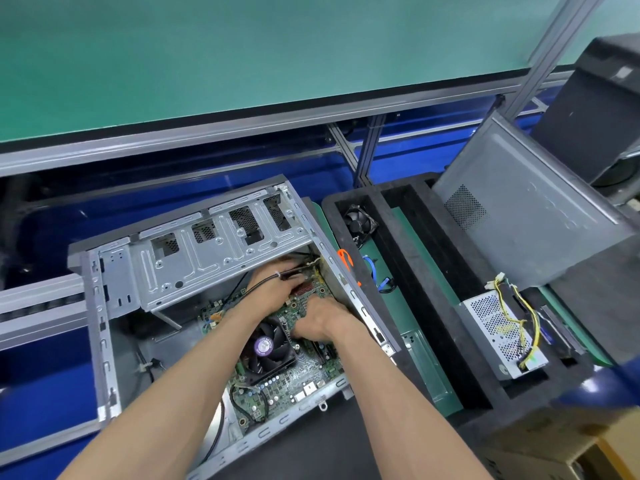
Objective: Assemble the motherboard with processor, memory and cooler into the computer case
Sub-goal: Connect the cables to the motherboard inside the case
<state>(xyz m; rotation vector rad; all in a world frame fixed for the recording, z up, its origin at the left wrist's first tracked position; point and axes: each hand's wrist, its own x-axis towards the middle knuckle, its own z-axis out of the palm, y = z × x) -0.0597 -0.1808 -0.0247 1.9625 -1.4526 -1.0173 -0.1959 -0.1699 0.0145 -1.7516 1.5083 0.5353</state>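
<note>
Both hands pressed the motherboard (298, 372) inside the case (104, 341): left hand (277, 284) flat-fingered, right hand (320, 322) apparently likewise. I judged even pressure best, keeping clear of the cooler (268, 348).

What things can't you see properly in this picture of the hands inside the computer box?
- Left hand fingertips: head view, tucked under the grey metal drive cage; its grip is unclear.
- Green motherboard: head view, far part covered by both hands and forearms.
- Right hand fingers: curled down out of sight beside the black cooler fan.
- Purple fan label: too small to read.
- Silver power supply box: right side blurred.
</note>
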